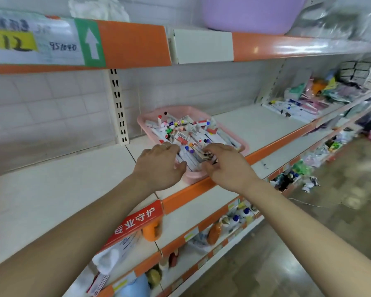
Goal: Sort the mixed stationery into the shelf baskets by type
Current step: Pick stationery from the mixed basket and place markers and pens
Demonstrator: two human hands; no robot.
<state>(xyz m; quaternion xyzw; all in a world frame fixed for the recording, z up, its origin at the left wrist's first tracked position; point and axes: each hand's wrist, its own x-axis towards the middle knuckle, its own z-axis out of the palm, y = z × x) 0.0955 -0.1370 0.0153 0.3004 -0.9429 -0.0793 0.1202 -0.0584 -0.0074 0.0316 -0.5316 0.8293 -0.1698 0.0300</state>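
- On the middle shelf [255,125], the pink basket [176,108] sits at 12 o'clock from the person, its near corner right at the shelf's orange front edge [272,146]. It is heaped with mixed markers [186,131] lying crosswise.
- The left hand [159,163] is at the basket's 7 o'clock corner, fingers curled over the rim and thumb against the outer wall, so it appears to grip the basket. A tug toward 6 o'clock could probably slide that corner past the edge and tip the load onto the lower shelves [191,213].
- The right hand [227,166] is at 5 o'clock, fingertips closed in a pinch on a small dark-patterned item [210,157] among the markers. It is too blurred to tell what it is, so it could be sorted as the wrong type.
- The item lies tangled with the markers, and lifting it fast could drag neighbours over the low rim.
- No second basket shows nearby. The other stationery [296,108] lies well apart at 2 o'clock, so a loose pinch risks a drop on the way.
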